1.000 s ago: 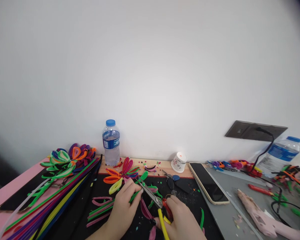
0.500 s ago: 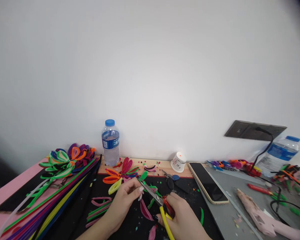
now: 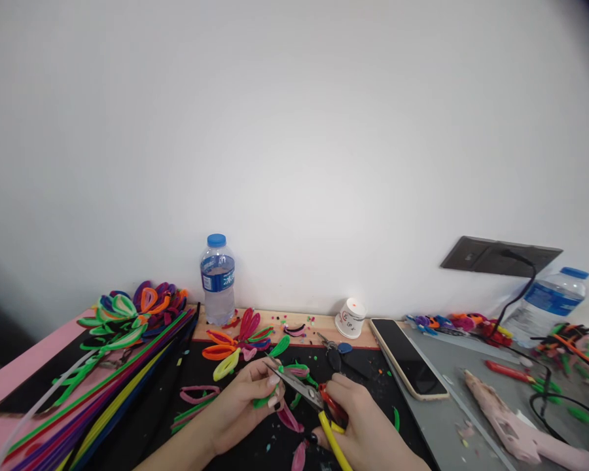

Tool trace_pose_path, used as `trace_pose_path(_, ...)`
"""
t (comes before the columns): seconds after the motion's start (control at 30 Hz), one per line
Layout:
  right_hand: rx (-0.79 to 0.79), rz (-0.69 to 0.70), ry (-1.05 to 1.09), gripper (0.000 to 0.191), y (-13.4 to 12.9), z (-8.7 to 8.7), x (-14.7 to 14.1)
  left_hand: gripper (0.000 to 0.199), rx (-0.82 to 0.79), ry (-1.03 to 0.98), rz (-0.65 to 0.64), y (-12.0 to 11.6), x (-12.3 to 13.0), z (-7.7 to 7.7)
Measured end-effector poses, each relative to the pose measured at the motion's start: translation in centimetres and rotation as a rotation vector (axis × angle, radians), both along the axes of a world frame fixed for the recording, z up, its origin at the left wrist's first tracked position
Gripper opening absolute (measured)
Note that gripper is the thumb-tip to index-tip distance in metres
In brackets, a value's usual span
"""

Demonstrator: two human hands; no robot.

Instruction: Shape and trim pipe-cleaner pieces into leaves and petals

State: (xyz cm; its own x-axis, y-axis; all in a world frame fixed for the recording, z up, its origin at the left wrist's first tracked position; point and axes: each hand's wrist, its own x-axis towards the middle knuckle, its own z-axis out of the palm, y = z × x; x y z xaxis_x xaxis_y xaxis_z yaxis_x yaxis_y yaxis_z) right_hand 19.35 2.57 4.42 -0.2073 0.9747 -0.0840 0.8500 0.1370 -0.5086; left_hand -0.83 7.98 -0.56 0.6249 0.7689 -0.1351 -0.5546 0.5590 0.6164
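My left fingers [image 3: 256, 390] pinch green chenille [image 3: 265, 400]; my right fingers [image 3: 344, 387] wrap nearby scissors [image 3: 300, 386]: any slip could nick me.

Wall [image 3: 294, 163]: bright in the middle, gray toward the sides
Top right corner: black and blurry
Cutters [image 3: 299, 387]: a little shiny on the metal
Right bottle [image 3: 550, 302]: leaning and stretched near the edge
Cup [image 3: 351, 319]: pale and bright

Past the cutters [image 3: 311, 394], there is room between bottle [image 3: 218, 281] and cup [image 3: 351, 319], until the wall [image 3: 294, 163] blocks.
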Motion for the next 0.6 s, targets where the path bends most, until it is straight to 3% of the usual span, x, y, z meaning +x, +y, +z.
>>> trace_pose_path(0.4, 0.041, 0.126, 0.007, 0.032, 0.25, -0.23, 0.41, 0.024, -0.01, -0.109, -0.161, -0.5, -0.28, 0.37)
trace_pose_path(0.6, 0.044, 0.118, 0.027, 0.034, 0.2, -0.45, 0.6, 0.026, -0.025, -0.104, -0.197, -0.56, -0.51, 0.4)
